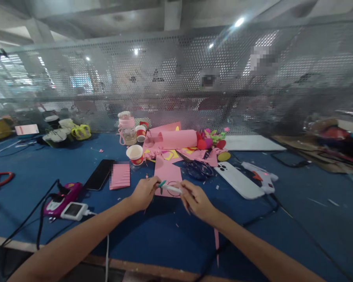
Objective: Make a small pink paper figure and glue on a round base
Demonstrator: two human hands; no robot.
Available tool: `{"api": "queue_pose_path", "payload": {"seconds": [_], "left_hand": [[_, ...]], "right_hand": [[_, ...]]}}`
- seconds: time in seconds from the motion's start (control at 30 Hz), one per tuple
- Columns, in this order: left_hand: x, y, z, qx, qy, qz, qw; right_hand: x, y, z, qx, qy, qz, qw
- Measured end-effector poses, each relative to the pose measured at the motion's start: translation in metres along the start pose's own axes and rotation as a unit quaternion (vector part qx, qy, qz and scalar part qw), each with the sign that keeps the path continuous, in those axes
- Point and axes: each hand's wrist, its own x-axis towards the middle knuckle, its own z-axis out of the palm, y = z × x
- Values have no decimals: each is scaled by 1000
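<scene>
To your left, a black phone (99,175) lies on the blue surface (167,239) near a magenta power strip (67,199); beyond them, you see a pink-and-clear bottle (127,129).

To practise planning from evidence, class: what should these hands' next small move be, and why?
Probably shift the white and teal tool aside. The left hand and right hand hold it between them, across the dark circle on the pink sheet, partly hiding its outline; moving it should show more.
</scene>
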Motion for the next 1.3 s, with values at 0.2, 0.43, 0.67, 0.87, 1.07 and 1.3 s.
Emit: {"api": "queue_pose_path", "payload": {"seconds": [0.2, 0.43, 0.67, 0.87, 1.07, 1.3], "left_hand": [[-2, -2, 0, -61, 3, 14, 998], [17, -8, 6, -174, 71, -89, 978], [25, 2, 14, -14, 111, -172, 979], [22, 8, 5, -61, -17, -182, 981], [25, 3, -10, -93, -51, -52, 993], [35, -7, -48, -150, 76, 43, 985]], "right_hand": [[-2, 1, 7, -48, -1, -30, 998], [22, 13, -27, -222, 94, -40, 970], [40, 32, -46, -434, 124, -27, 892], [42, 25, -59, -547, 143, 176, 806], [49, 28, -79, -518, 85, 237, 818], [76, 35, -81, -414, 77, 256, 870]]}}
